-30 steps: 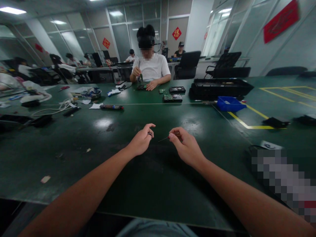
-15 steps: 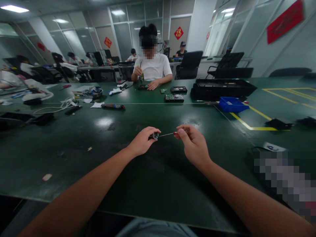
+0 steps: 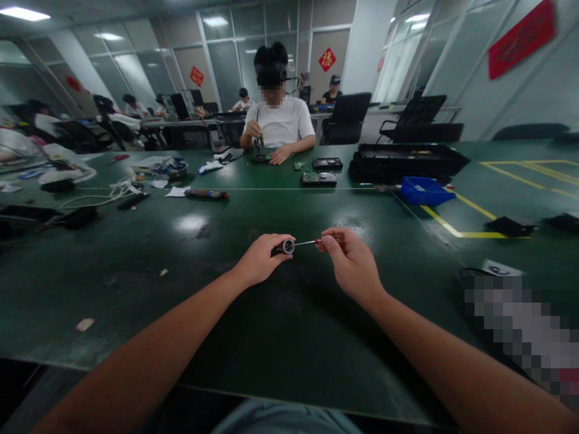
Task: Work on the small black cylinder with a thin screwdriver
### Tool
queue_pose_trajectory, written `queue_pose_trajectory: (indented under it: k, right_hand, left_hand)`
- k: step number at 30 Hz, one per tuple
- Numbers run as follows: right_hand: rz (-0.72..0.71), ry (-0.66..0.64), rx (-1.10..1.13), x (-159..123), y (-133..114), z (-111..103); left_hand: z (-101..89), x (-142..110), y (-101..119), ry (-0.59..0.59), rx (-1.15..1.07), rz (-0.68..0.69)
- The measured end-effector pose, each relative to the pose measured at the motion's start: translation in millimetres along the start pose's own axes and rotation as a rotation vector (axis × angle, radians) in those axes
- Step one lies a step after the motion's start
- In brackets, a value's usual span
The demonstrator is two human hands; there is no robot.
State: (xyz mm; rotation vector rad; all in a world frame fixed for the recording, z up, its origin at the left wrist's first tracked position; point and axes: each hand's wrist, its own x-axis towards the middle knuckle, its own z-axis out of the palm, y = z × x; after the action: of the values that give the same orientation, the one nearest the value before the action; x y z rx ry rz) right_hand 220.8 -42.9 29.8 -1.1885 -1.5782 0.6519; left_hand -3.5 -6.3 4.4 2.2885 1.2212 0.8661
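Observation:
My left hand (image 3: pixel 257 259) is closed, pinching a small dark cylinder with a silver rim (image 3: pixel 288 246) between thumb and fingers. The cylinder's round end faces me and looks hollow; the rest is hidden by my hand. My right hand (image 3: pixel 357 265) grips a screwdriver (image 3: pixel 319 241) by its reddish handle, partly covered by the fingers. Its thin metal shaft points left, and the tip is at the cylinder's rim. Whether it goes inside I cannot tell. Both hands are raised above the green table (image 3: pixel 280 343).
Across the table a person in a white shirt (image 3: pixel 280 123) works on a circuit board. Near them lie hard drives (image 3: pixel 319 179), a black tray (image 3: pixel 407 160) and a blue bin (image 3: pixel 423 191). An electric screwdriver (image 3: pixel 205 194) and white cable (image 3: pixel 113 196) lie left.
My left hand has turned so that the cylinder's open end shows. My right hand has moved slightly right and up, and the screwdriver's shaft now lines up with the cylinder.

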Motion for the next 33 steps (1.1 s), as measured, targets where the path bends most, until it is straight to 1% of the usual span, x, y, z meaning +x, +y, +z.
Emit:
queue_pose_trajectory:
  k: [4,7,10,13,16,18,20,22,24,27,30,33]
  right_hand:
    - [-0.002,0.011,-0.213,0,-3,-4]
    - [-0.01,0.025,-0.298,0,-3,-6]
    - [-0.058,0.015,-0.275,-1,-4,-5]
    - [-0.105,-0.023,-0.21,-2,-6,-4]
    - [-0.1,-0.09,-0.174,-2,-7,-4]
    - [-0.092,-0.114,-0.196,-2,-7,-5]
    - [-0.101,-0.092,-0.238,-2,-5,-5]
    - [-0.124,-0.045,-0.23,-3,-3,-3]
    - [-0.121,-0.008,-0.137,-3,-1,-1]
    - [-0.036,-0.001,0.073,-2,2,3]
    - [0.084,0.013,0.296,3,9,6]
    - [0.246,0.054,0.536,10,19,7]
  left_hand:
    - [0.4,0,-2,0.003,0.007,0.006]
    - [0.3,0,-2,-0.011,0.013,0.005]
    - [0.6,-1,-1,-0.016,0.014,0.006]
    - [1.0,-1,0,-0.013,0.019,0.009]
    - [0.6,-1,0,-0.016,0.027,0.007]
    - [0.0,-1,0,-0.011,0.03,0.012]
    - [-0.5,0,1,-0.005,0.037,0.016]
    - [-0.2,-1,1,-0.015,0.056,0.021]
    - [0.7,-1,2,-0.049,0.094,0.044]
    - [1.9,-1,3,-0.097,0.145,0.085]
    - [0.4,-1,4,-0.06,0.114,0.081]
    - [-3.1,0,5,-0.019,0.1,0.101]
